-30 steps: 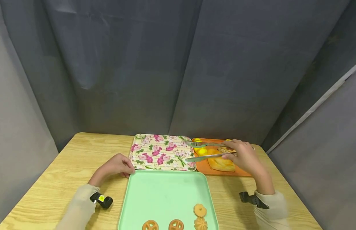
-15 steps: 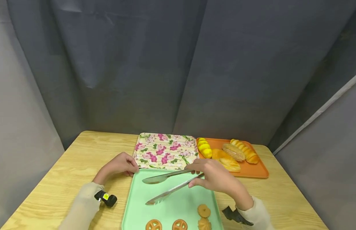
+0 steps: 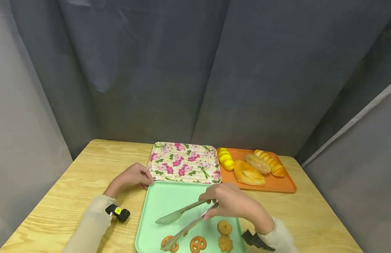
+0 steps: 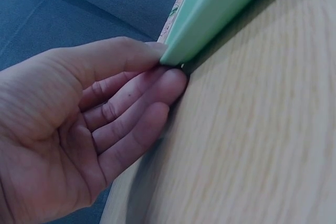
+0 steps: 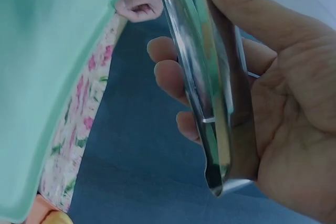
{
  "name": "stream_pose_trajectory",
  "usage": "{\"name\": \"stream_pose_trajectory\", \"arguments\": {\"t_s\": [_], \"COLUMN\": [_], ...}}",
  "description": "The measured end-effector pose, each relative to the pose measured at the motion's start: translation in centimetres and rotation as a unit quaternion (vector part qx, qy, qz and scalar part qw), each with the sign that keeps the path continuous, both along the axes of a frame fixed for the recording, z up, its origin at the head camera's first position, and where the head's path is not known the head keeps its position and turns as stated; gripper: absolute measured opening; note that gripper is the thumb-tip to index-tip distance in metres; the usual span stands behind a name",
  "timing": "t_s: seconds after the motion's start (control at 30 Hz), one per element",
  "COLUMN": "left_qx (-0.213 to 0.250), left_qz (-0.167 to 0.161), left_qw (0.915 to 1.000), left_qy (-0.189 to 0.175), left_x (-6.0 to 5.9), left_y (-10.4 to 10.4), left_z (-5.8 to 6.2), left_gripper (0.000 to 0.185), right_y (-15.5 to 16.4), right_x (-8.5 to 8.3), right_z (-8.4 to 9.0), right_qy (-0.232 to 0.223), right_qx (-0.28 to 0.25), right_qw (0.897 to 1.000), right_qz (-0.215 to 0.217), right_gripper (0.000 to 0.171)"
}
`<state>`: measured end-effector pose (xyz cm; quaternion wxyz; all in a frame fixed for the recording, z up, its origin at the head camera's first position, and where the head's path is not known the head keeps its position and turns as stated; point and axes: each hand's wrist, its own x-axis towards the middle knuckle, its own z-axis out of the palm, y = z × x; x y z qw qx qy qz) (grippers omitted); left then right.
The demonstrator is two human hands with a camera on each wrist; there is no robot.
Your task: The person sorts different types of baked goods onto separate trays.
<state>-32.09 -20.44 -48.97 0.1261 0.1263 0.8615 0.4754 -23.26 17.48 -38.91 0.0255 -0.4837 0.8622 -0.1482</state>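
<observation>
My left hand (image 3: 137, 175) pinches the far left corner of a mint green tray (image 3: 164, 196). In the left wrist view its thumb lies on the rim (image 4: 173, 51), with the fingers below. Metal tongs (image 3: 195, 223) are in my right hand (image 3: 230, 202), thumb on one arm and fingers on the other. Their jaws stand spread above the tray, nothing between them. The lower tip overlaps a pretzel-shaped cookie (image 3: 166, 240) at the near left. Another pretzel-shaped cookie (image 3: 198, 244) lies right of it. Two flower-shaped cookies, one round (image 3: 225, 227) and one ridged (image 3: 225, 243), lie near the right rim.
Behind the green tray lies a floral tray (image 3: 179, 163). An orange tray (image 3: 277, 188) at the back right bears several breads, among them a yellow roll (image 3: 226, 160) and a flat golden bread (image 3: 248, 174). A grey curtain (image 3: 145, 70) hangs behind the wooden table (image 3: 72, 189).
My right hand has brought the tongs from above the floral and orange trays leftward and nearer, over the green tray. Their tips then dipped toward the left pretzel-shaped cookie. The left hand stays at the corner.
</observation>
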Motion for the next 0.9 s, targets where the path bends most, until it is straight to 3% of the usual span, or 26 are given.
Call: {"name": "stream_pose_trajectory", "arguments": {"t_s": [0.23, 0.4, 0.53, 0.77, 0.9], "left_qx": [0.003, 0.003, 0.002, 0.005, 0.011], "left_qz": [-0.005, -0.003, -0.003, -0.004, -0.003], "left_qw": [1.0, 1.0, 1.0, 1.0, 0.9999], "left_qy": [-0.001, -0.003, -0.003, -0.005, -0.009], "left_x": [-0.2, -0.2, -0.2, -0.1, 0.0], "left_y": [-0.3, -0.2, -0.2, -0.2, -0.2], "left_z": [-0.2, -0.1, 0.0, 0.1, 0.1], "left_gripper": [0.012, 0.011, 0.01, 0.01, 0.011], "right_y": [-0.8, -1.0, -1.0, -1.2, -1.5], "right_x": [-0.1, -0.2, -0.2, 0.4, 0.6], "right_z": [-0.8, -1.2, -1.1, -1.0, -1.3], "right_qy": [0.025, 0.044, 0.024, -0.043, -0.068], "right_qx": [0.011, 0.015, 0.027, 0.07, 0.075], "right_qw": [1.0, 0.999, 0.999, 0.996, 0.994], "right_qz": [-0.009, -0.013, -0.007, -0.043, -0.04], "right_gripper": [0.056, 0.047, 0.045, 0.046, 0.045]}}
